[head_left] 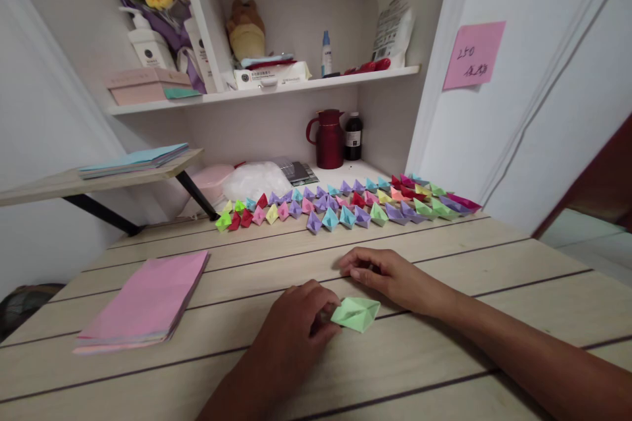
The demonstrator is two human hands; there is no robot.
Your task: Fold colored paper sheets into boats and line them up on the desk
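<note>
A light green folded paper boat (356, 313) is pinched at its left tip between the thumb and fingers of my left hand (302, 319), low over the wooden table. Just beyond it and to the right, my right hand (378, 271) rests on the tabletop with its fingers loosely curled. It is apart from the boat, and I see nothing in it. Toward the back of the table stand rows of small paper boats (330, 218) in purple, blue, red, pink, yellow and green.
On the left of the table (237, 315) lies a stack of pink paper (148, 296). A small raised shelf (44, 187) bears blue paper (133, 159). Behind the boats are a clear plastic bag (257, 180), a red jug (329, 139) and a dark bottle (353, 138).
</note>
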